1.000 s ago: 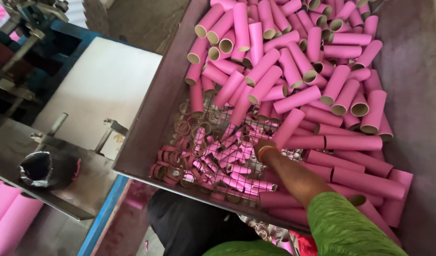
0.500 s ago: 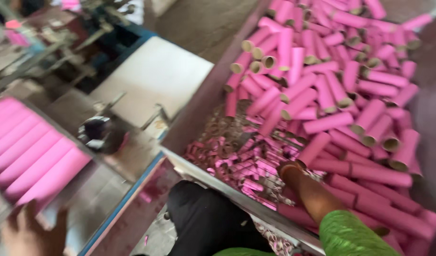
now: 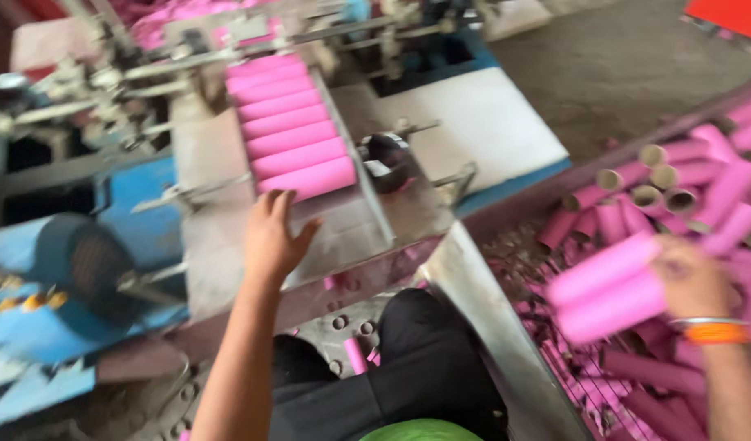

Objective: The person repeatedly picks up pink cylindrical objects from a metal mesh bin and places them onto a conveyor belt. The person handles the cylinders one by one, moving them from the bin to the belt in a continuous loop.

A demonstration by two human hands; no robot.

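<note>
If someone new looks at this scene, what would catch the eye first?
Bright pink tubes lie in a row on a sloped tray at upper centre, with the left hand at its lower end. At right, the right hand holds two pink tubes over a bin heaped with more.

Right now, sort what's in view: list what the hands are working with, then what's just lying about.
In use:
- right hand gripping two pink tubes
- left hand resting on the metal chute
- row of pink tubes on that chute

Lying about:
- small cut pink rings in the bin
- blue machine cover
- white board
</note>
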